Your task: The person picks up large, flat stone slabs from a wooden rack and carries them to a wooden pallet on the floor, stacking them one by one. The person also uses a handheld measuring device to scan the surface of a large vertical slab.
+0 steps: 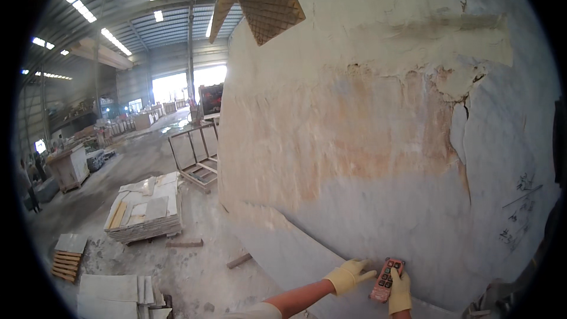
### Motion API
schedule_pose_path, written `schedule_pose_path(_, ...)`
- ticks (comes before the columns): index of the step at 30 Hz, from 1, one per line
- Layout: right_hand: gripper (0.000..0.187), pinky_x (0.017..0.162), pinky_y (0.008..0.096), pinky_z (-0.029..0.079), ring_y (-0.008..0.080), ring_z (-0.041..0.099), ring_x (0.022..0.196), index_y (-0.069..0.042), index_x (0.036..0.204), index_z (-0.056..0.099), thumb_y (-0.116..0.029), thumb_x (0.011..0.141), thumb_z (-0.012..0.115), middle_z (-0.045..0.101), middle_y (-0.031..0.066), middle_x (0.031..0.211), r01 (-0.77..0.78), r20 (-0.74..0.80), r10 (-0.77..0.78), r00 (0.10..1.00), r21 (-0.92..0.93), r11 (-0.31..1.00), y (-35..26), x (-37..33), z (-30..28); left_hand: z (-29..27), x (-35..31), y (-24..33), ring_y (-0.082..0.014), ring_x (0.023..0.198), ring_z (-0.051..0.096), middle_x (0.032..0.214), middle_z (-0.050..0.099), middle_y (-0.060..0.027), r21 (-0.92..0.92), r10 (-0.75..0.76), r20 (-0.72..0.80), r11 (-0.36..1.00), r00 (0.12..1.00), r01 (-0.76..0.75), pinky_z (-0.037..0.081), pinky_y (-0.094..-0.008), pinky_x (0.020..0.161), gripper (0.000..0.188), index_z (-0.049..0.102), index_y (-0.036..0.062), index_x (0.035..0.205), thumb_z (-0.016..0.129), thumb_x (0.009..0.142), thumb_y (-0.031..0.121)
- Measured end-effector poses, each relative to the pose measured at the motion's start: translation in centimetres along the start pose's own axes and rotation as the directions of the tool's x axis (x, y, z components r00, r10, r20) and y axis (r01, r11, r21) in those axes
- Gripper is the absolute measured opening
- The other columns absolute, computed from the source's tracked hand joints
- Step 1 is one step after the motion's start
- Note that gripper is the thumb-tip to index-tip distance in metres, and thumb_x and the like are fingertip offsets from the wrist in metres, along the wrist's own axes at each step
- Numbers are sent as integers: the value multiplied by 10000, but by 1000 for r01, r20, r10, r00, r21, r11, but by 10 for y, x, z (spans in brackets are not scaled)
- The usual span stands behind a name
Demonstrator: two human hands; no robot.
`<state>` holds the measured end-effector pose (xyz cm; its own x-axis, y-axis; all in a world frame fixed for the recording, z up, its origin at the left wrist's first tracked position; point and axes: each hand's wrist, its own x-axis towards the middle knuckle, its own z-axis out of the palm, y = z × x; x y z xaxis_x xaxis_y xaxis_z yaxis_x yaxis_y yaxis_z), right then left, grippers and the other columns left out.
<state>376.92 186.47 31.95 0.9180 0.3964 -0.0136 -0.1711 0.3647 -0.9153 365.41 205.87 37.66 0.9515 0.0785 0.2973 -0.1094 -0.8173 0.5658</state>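
Note:
A big stone slab (366,142) fills the right side, pale grey with rusty brown stains, a crack and dark handwriting. In front of its lower part my right hand (400,295), in a cream glove, is closed round an orange remote control (387,279) with dark buttons, the thumb over its face. My left hand (351,276), gloved alike, lies just left of the remote with its fingers stretched out and holds nothing. Whether its fingertips touch the slab I cannot tell. Above the slab's upper left edge hangs a lifting clamp (271,3) with ridged pads, apart.
On the floor at left stand a stack of stone slabs (147,224), a small wooden pallet (67,264) and pale flat pieces (112,295). A metal frame rack (198,153) stands beyond the slab's left edge. Short wooden bars (239,260) lie near the slab's foot.

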Motion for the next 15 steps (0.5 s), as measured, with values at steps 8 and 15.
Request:
schedule_pose_path(8,256,630,315,580,147,706,737,-10,1173,665,-198,1001,695,719,54,953,50,6,-50,999,-75,996,9,0,-9,-7,-6,-5,-386,1036,668,1084,670,-221,-66,4,32,998,999,-2,547,-458,906,490,579,19,1327,600,1022,402)
schedule_pose_path(15,214,650,299,570,121,696,754,-34,1128,683,-204,999,704,722,33,956,36,-28,-41,999,-161,986,10,1,-9,-30,-18,-17,-381,1077,676,1110,712,-222,-142,-46,-14,989,999,44,529,-467,960,490,571,22,1349,635,1010,370)
